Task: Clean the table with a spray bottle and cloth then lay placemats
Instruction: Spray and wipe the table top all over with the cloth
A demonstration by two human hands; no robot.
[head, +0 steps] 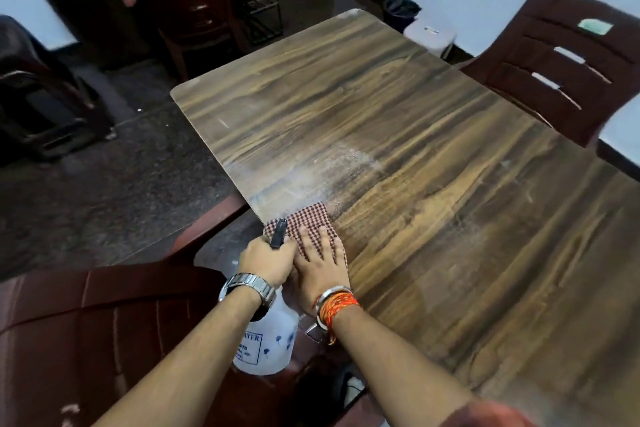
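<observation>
Pressing cloth point(313, 218), right fingers point(323, 241) flat, left fingers point(286, 252) gripping upright spray bottle point(268, 336), nozzle point(278, 234) pointing forward

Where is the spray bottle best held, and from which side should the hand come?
Grip the spray bottle at its top, just under the black nozzle, as the left hand does. Come from behind, so the nozzle points away toward the table. The white body below is wide and rounded, probably too broad for a firm one-hand hold.
</observation>
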